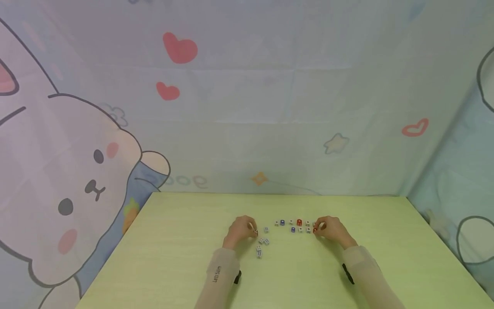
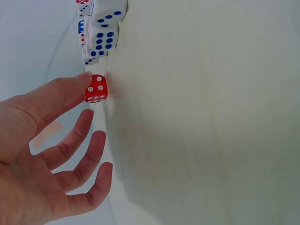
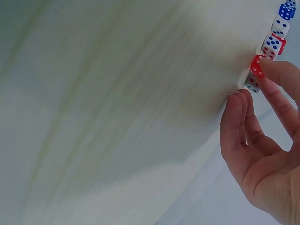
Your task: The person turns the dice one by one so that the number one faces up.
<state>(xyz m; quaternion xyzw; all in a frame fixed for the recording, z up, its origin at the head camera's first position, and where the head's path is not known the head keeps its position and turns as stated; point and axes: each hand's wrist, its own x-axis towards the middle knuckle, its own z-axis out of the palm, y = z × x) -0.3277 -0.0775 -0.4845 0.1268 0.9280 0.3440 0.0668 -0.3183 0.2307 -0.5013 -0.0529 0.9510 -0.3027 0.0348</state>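
My left hand (image 1: 240,231) pinches a red die (image 2: 96,89) with white pips at its fingertips, and the other fingers hang loosely below it. Near that hand lie several white dice (image 1: 259,254) in a loose, scattered line. My right hand (image 1: 332,229) holds another red die (image 3: 256,67) between thumb and index finger, at the right end of the front of two rows. This front row has a blue die (image 1: 293,230) at its left end and white dice (image 1: 300,230) between. Behind it, the back row mixes white, blue and a red die (image 1: 299,222).
The pale yellow-green table (image 1: 173,240) reaches back to a hanging cloth (image 1: 247,141) printed with hearts and a rabbit. Dark straps (image 1: 348,274) show at both wrists, below the light sleeves (image 1: 364,270).
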